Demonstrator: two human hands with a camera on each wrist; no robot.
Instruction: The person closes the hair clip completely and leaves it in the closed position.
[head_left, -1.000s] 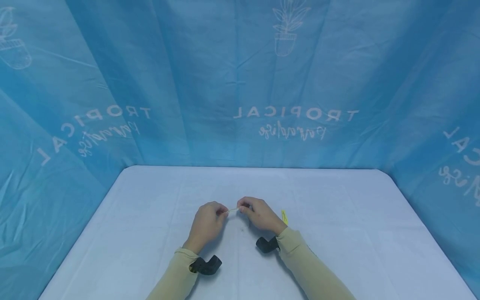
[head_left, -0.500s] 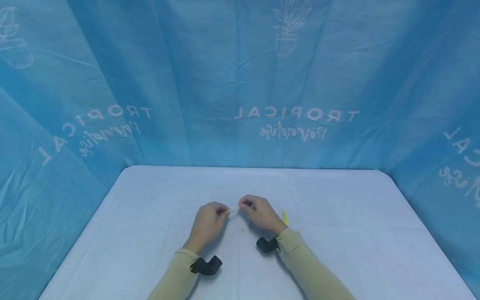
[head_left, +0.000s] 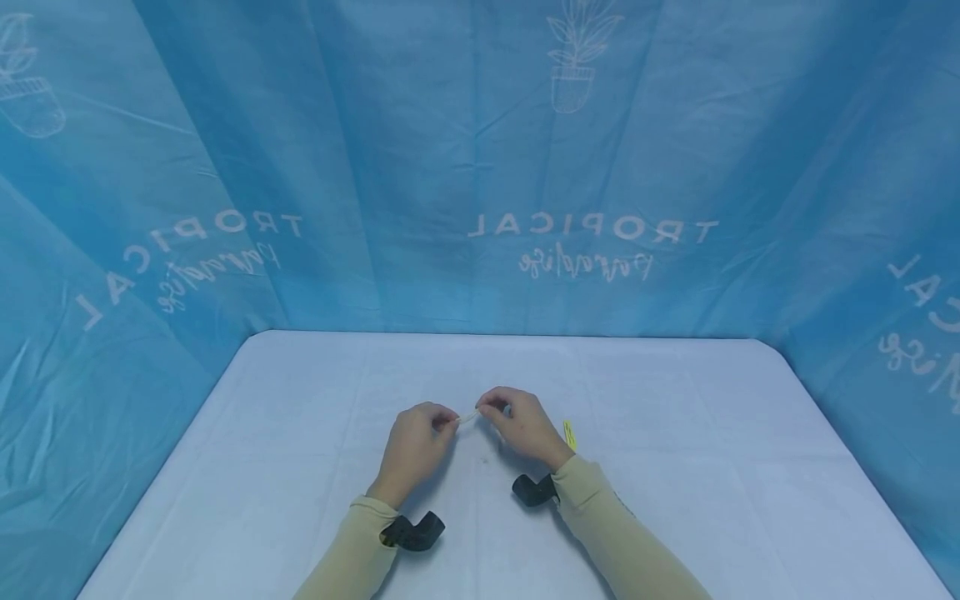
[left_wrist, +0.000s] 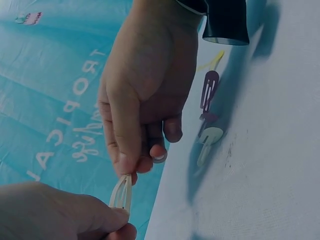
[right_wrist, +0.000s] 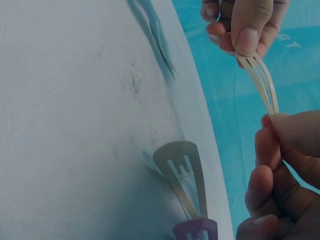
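One cream snap hair clip (head_left: pixel 468 417) bridges left hand (head_left: pixel 416 452) and right hand (head_left: pixel 523 427), fingers (right_wrist: pixel 268 149) pinching each end, axis eight-to-two o'clock.

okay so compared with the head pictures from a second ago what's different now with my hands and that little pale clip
Your right hand has shifted slightly up in the head view, raised or farther out, so the pale clip slants more steeply toward it. Nothing was let go or newly taken hold of: both hands pinch the clip. Your left hand and the yellow piece look about unchanged.
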